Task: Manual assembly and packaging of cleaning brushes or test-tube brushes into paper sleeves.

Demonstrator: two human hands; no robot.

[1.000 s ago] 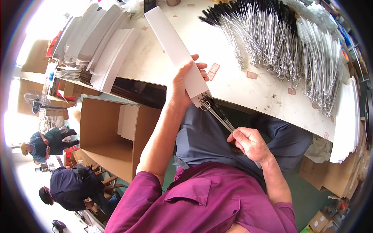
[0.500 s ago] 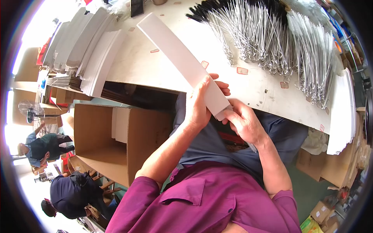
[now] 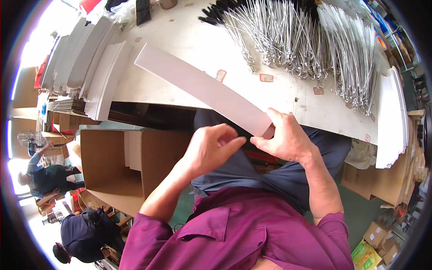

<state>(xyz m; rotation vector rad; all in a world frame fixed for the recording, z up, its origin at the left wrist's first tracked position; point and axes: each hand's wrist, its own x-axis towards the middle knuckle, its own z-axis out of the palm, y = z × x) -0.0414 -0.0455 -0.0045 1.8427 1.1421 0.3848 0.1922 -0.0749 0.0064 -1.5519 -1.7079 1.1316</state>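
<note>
The right hand (image 3: 288,141) grips the near end of a long white cardboard sleeve (image 3: 202,90), thumb under and fingers curled over its lower right corner, so it is closed on the sleeve. The sleeve runs diagonally from that hand up and to the left, its far end lying over the white counter (image 3: 180,49) and its near end sticking out past the counter's front edge above the person's lap. The left hand (image 3: 211,146) sits just beside the right one, loosely curled with the forefinger stretched toward the sleeve's near end; it holds nothing that can be seen, and whether the fingertip touches the sleeve cannot be told.

On the counter beyond the sleeve lies a broad heap of thin metal skewer-like rods with ring ends (image 3: 301,40), spread in fans across the upper right. A few small reddish labels (image 3: 266,78) lie scattered on the counter between the sleeve and the rods. To the left, stacks of flat white sleeves (image 3: 90,67) lean in rows along the counter's end. More white sheets (image 3: 391,117) are piled at the right edge.

Below the counter on the left stands an open brown cardboard box (image 3: 121,166) with white pieces inside. The person wears a magenta shirt (image 3: 243,238) and grey-blue trousers (image 3: 270,175). Two other people (image 3: 49,175) are at the far left.
</note>
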